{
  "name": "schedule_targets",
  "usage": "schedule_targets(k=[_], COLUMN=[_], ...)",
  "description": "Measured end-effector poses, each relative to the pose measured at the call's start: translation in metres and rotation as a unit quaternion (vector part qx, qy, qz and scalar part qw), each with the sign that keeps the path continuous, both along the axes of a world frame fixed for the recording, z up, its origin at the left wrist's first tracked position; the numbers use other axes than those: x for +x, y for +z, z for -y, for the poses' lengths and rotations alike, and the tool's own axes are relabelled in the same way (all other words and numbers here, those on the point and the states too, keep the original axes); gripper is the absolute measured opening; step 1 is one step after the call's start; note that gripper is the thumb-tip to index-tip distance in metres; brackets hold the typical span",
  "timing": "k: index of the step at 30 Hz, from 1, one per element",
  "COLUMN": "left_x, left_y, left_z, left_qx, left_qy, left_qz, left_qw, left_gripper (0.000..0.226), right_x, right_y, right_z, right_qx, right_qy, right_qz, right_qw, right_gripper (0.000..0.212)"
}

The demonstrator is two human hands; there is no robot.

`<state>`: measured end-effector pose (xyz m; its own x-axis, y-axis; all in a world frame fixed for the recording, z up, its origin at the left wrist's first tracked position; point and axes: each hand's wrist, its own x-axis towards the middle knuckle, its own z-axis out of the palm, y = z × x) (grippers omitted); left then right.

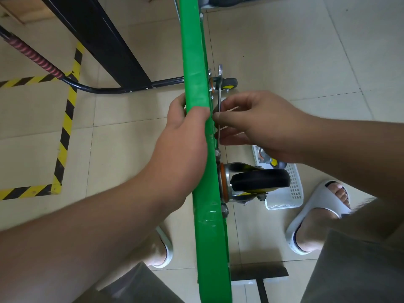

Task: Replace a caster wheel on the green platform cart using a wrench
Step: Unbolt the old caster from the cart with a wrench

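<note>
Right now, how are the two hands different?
The left hand grips the edge of the cart, while the right hand pinches the wrench. The left hand reaches in from the cart's flat side; the right hand from its wheel side, between the near caster and far caster. Both are bare.

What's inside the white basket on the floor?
A loose caster, its yellow hub and grey tyre showing. The right hand and the mounted wheel cover the rest of the basket.

The cart (193, 62) is showing a glossy green skin; the wrench (219, 92) is gleaming, bare metal; the basket (295, 189) is looking plastic.
</note>
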<state>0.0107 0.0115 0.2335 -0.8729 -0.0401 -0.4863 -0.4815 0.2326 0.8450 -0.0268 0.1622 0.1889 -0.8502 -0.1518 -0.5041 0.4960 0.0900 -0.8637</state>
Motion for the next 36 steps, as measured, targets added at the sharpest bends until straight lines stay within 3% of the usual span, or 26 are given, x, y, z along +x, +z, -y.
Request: schedule_targets(k=[5, 9, 19, 23, 27, 36], left_x=[0.001, 0.001, 0.001, 0.003, 0.003, 0.001], left_y=[0.0, 0.002, 0.003, 0.003, 0.004, -0.001], left_z=[-0.001, -0.002, -0.004, -0.006, -0.007, -0.004], left_qx=[-0.028, -0.044, -0.036, -0.012, -0.008, -0.011], left_qy=[-0.003, -0.007, 0.006, 0.006, -0.005, -0.013], left_qz=[-0.012, -0.02, -0.04, -0.052, -0.061, -0.068], left_qw=[1.0, 0.999, 0.999, 0.999, 0.998, 0.998], left_gripper=[0.031, 0.031, 0.027, 0.029, 0.032, 0.037], right_x=[0.019, 0.036, 0.034, 0.017, -0.001, -0.012], right_y=[0.014, 0.021, 0.021, 0.024, 0.023, 0.005], right_z=[-0.007, -0.015, -0.016, -0.016, -0.022, -0.017], right_qx=[-0.001, 0.052, 0.066, -0.001, 0.017, 0.027], right_qy=[0.028, 0.079, 0.087, 0.001, -0.057, -0.055], right_qz=[-0.063, -0.136, -0.196, -0.141, -0.071, 0.031], right_qw=[0.998, 0.986, 0.975, 0.99, 0.996, 0.998], right_gripper=[0.019, 0.016, 0.014, 0.016, 0.018, 0.027])
